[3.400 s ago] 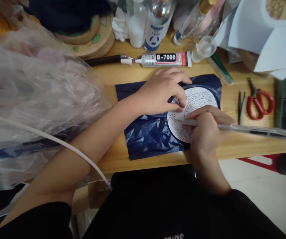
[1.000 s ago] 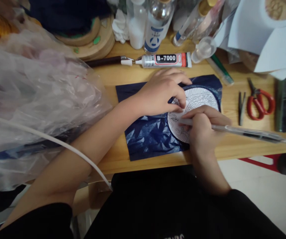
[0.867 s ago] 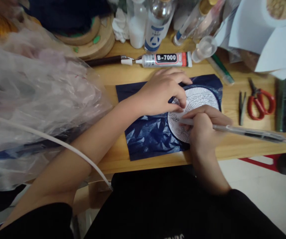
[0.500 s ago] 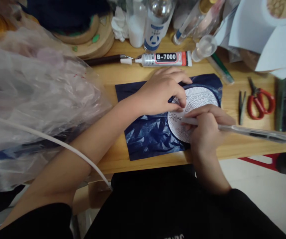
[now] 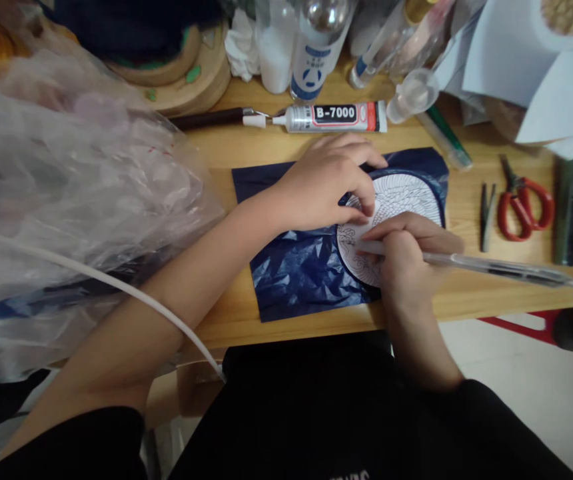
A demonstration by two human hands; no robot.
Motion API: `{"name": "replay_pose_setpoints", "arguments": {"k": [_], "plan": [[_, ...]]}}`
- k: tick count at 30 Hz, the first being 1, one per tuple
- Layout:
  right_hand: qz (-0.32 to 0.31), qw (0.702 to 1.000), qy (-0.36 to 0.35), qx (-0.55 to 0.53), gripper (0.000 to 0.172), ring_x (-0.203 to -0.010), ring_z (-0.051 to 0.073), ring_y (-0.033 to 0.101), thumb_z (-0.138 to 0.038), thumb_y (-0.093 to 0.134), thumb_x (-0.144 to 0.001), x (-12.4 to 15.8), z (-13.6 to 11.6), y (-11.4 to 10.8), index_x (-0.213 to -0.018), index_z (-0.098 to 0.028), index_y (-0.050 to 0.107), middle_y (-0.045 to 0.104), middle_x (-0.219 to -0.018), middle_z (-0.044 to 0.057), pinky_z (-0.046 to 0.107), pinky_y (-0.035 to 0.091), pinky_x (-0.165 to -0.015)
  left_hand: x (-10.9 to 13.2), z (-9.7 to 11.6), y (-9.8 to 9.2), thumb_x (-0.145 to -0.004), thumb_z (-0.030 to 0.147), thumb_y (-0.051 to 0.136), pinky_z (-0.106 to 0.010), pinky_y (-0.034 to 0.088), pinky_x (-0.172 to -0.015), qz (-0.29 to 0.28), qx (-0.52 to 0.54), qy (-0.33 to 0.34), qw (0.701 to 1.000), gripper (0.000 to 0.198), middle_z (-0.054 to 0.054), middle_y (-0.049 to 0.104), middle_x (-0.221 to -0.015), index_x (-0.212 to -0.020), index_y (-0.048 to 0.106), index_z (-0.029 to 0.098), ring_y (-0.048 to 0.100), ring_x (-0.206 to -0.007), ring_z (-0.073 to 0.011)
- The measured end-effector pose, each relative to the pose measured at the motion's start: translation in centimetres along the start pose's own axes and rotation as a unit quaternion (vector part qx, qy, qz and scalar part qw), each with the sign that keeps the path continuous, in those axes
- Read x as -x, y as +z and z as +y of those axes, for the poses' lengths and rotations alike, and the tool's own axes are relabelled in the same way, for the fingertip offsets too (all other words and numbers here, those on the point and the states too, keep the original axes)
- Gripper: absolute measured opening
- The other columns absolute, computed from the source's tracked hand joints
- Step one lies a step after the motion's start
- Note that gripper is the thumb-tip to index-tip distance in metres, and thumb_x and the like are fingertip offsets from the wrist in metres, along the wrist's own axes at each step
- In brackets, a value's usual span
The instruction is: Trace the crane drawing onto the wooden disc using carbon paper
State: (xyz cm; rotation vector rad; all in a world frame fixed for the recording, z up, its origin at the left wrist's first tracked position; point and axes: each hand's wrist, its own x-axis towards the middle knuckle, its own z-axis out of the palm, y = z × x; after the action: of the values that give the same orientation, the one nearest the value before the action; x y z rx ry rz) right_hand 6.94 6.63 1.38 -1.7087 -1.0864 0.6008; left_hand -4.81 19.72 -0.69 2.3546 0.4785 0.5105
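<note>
My right hand (image 5: 409, 257) is closed around a clear-barrelled pen (image 5: 496, 265), its tip down on a round white paper (image 5: 409, 190) printed with fine black line patterns. The paper lies on a wrinkled dark blue sheet (image 5: 296, 273) on the wooden table. My left hand (image 5: 339, 177) rests over the left side of the paper, fingers apart and bent, with thumb and index fingertips close together on its surface. Nothing is held in that hand. My right fingers hide part of the drawing's lower right.
Behind the sheet lie a B-7000 glue tube (image 5: 336, 118) and a dark-handled tool (image 5: 211, 119). Bottles (image 5: 311, 60) stand at the back. Tweezers (image 5: 487, 217) and red-handled pliers (image 5: 524, 203) are on the right. Clear plastic bags (image 5: 76, 200) and a white cable (image 5: 116, 283) fill the left.
My right hand and the pen have shifted slightly left, and the pen tip has moved a little lower on the paper. My left hand stays in place.
</note>
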Motion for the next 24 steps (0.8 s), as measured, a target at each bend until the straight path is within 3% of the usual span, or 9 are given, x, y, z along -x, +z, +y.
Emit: {"name": "replay_pose_setpoints", "arguments": {"k": [24], "plan": [[0.026,0.999,0.01,0.02,0.024,-0.043,0.009,0.051,-0.009,0.044,-0.064,-0.2,-1.1,0.7,-0.051,-0.019,0.062,0.057,-0.046,-0.004,0.022,0.039,-0.044,-0.1,0.4,-0.2,-0.076,0.028,0.077,-0.047,0.037,-0.108,-0.009,-0.003,-0.015,1.0,0.008,0.003,0.063,-0.126,-0.081,0.076,0.033,0.049,-0.127,-0.0267]]}}
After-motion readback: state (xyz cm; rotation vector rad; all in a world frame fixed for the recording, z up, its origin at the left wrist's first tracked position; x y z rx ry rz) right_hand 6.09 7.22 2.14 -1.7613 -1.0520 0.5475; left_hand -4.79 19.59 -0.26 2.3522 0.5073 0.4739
